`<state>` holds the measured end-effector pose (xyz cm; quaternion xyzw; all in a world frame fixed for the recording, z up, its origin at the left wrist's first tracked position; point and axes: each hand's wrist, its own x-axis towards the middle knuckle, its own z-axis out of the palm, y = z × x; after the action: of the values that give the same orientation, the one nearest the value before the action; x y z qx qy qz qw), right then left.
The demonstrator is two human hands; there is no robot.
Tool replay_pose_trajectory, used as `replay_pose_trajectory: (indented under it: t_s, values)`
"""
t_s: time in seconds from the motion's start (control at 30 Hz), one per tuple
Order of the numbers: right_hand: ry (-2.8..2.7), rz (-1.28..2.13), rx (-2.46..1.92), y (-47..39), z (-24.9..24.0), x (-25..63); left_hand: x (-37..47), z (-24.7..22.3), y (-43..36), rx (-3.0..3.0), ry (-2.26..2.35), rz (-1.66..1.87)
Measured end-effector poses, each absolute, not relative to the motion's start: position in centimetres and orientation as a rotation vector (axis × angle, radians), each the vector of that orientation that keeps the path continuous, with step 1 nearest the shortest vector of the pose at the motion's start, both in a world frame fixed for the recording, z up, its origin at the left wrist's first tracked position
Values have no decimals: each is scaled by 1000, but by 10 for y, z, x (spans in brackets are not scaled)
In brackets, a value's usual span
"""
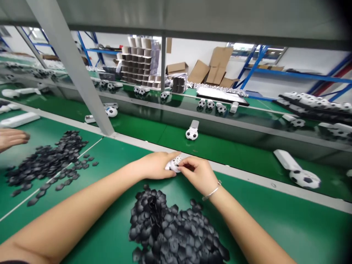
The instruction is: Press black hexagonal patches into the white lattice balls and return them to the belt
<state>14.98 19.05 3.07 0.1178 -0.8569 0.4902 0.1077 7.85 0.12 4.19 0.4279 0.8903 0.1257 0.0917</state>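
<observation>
A white football-patterned plastic part [173,164] is held at the edge of the green worktop, with my left hand [156,165] closed round its left side. My right hand [200,173] pinches with thumb and forefinger against the part's right side; whatever lies between those fingertips is too small or hidden to make out. Below both hands spreads a large heap of black pentagon-shaped pieces [178,234]. Just beyond, on the green conveyor belt [154,132], lies another football-shaped part [191,132] with a white flat handle.
At the left, a co-worker's hand [12,139] is beside a second pile of black pieces [60,154]. A larger football part [305,178] rides the belt at right. A grey post [74,69] rises at left, and a shelf [192,18] hangs overhead. Cardboard boxes [220,66] stand behind.
</observation>
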Motion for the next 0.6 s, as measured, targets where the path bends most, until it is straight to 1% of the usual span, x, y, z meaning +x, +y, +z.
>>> replay_pose_trajectory:
  t_s: [0.07, 0.2, 0.3, 0.6]
  values:
    - [-2543, 1278, 433, 190, 31, 152, 76, 40, -1, 1256, 2627, 405]
    - [-2518, 1129, 564, 190, 31, 154, 76, 41, 0, 1279, 2589, 446]
    - [-2547, 1066, 625, 189, 29, 154, 77, 43, 2, 1312, 2602, 447]
    - [-2568, 912, 572, 189, 22, 152, 76, 44, 4, 1359, 2618, 486]
